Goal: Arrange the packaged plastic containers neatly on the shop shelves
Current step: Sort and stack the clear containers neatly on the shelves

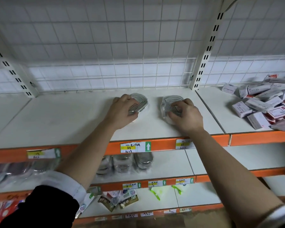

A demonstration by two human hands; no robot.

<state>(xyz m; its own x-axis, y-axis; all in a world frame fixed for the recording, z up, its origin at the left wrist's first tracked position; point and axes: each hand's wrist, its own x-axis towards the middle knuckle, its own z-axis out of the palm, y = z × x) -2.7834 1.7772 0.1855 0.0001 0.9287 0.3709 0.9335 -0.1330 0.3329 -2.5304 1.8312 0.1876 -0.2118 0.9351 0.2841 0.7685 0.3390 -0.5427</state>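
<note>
The dark sleeve (39, 211) of the left arm is nearest. Further up, the left hand (123, 109) curls its fingers over one packaged container (141, 100) and the right hand (186, 114) holds a second container (169, 100) — each grip is closed. Both packs lie flat on the top shelf (64, 119), near each other but apart. To do it well, I would press lightly and slide them into one row, parallel with the orange edge (163, 143) — away from the heap of boxes (266, 104).

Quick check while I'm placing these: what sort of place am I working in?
Most likely a shop aisle: orange-edged shelves carry handwritten price labels, a white wire grid backs them, and small boxes are piled at right.
</note>
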